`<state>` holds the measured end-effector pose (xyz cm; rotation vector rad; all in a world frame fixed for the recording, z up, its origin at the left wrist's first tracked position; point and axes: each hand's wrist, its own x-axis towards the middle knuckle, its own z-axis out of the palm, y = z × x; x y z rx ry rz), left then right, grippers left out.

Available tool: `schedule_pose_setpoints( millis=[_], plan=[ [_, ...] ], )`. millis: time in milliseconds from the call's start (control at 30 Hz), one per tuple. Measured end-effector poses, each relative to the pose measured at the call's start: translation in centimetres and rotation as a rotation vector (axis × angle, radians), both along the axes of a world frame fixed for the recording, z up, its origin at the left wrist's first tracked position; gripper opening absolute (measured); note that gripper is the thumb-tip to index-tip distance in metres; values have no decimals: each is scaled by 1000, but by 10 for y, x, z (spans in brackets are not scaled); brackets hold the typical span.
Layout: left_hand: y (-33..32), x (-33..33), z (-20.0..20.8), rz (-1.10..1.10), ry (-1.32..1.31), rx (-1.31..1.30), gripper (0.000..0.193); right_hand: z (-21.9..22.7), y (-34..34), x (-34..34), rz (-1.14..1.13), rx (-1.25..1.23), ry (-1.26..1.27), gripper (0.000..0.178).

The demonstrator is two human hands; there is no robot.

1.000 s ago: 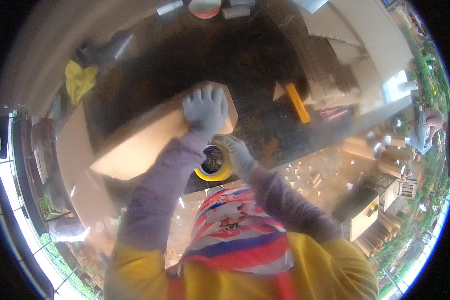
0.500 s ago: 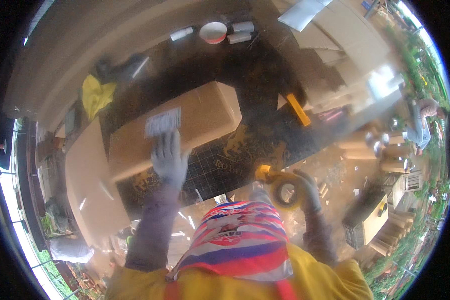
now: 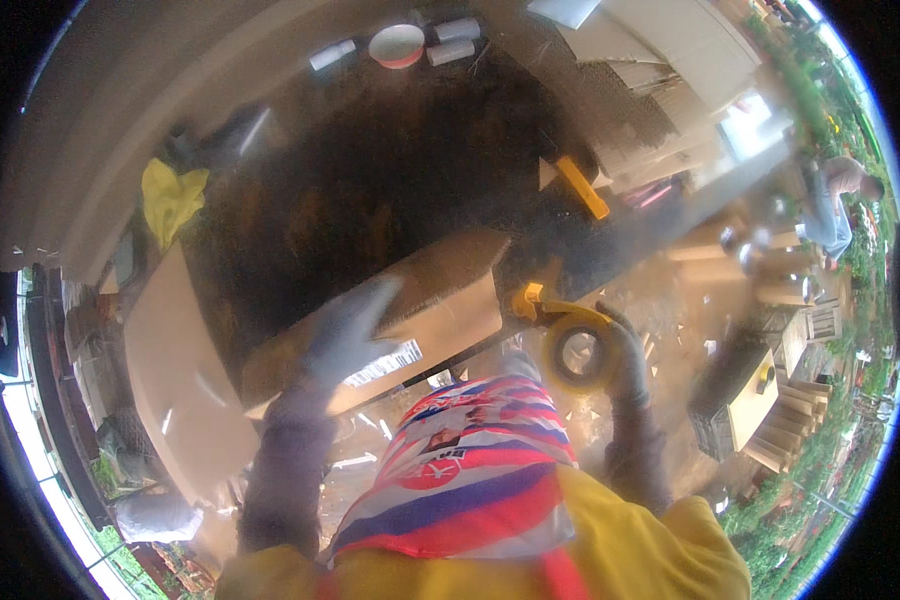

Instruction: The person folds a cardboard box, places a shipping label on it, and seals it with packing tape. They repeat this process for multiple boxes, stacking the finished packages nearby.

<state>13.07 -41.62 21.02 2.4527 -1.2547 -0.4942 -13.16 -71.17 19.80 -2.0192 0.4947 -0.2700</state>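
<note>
Tipped box (image 3: 455,325) toward body, turning up another face with left hand (image 3: 348,328) spread; clamping tape (image 3: 557,345) in right hand (image 3: 625,358).

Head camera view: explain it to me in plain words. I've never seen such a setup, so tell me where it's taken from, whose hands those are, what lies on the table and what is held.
There is no machine here: a person works with their own two gloved hands. A wide fisheye camera on their head looks down, so straight edges bend toward the rim. The right hand holds a yellow tape dispenser. The left hand is blurred, fingers extended, over a cardboard box with a white label; contact is unclear. On the dark tabletop also lie a yellow cloth, a red-and-white bowl and a long yellow-orange object.
</note>
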Motion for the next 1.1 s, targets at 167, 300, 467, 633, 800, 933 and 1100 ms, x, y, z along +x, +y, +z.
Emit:
schedule_pose_setpoints(
  millis=[167, 300, 467, 633, 800, 933, 1100],
  plan=[
    [-129, 14, -20, -290, 233, -236, 77, -20, -30, 14, -256, 377, -227, 44],
    [-143, 27, -34, -427, 223, -189, 54, -33, -80, 64, -238, 281, -80, 42],
    [-151, 30, -21, -425, 374, -119, 25, -32, -88, 236, 311, 656, -235, 35],
    [-153, 24, -13, -350, 403, -144, 22, -53, -23, 382, 1313, -202, -248, 41],
    [-135, 19, -33, -494, 184, -242, 18, -38, -119, 308, 1158, -426, 26, 37],
    [-136, 17, -38, -371, 310, -372, 11, -23, -165, 182, 998, -407, 235, 34],
    [-147, 17, -29, -344, 467, -398, 12, -48, -53, 106, 982, -94, 233, 31]
  ],
)
